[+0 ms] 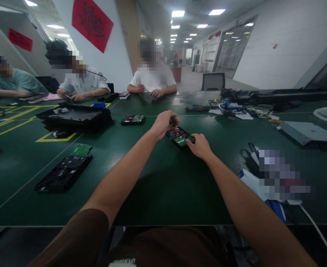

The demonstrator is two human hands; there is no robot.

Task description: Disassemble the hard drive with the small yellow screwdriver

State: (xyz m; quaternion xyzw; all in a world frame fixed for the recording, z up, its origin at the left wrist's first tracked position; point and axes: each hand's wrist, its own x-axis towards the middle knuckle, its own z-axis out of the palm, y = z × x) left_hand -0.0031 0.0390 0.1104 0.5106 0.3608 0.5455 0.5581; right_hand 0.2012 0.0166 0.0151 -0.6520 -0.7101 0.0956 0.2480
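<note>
Near the middle of the green table lies a black hard drive [180, 138] with a green circuit board on its near side. My right hand [200, 146] grips its right end, thumb resting by the board. My left hand [163, 125] is over the far left part of the drive, fingers curled around a dark, stubby handle that looks like a screwdriver [174, 121]. The tool's tip is hidden. To the left, another black hard drive casing [64, 172] lies beside a loose green circuit board [81, 149]. A further hard drive [133, 119] with a board sits farther back.
Black stacked trays [74, 116] stand at left, near a yellow-taped outline. Tangled cables [231, 107] lie at the back right, with a flat grey metal box [310, 132] nearer. A blue-white packet [253, 183] lies by my right forearm. Several people sit across the table.
</note>
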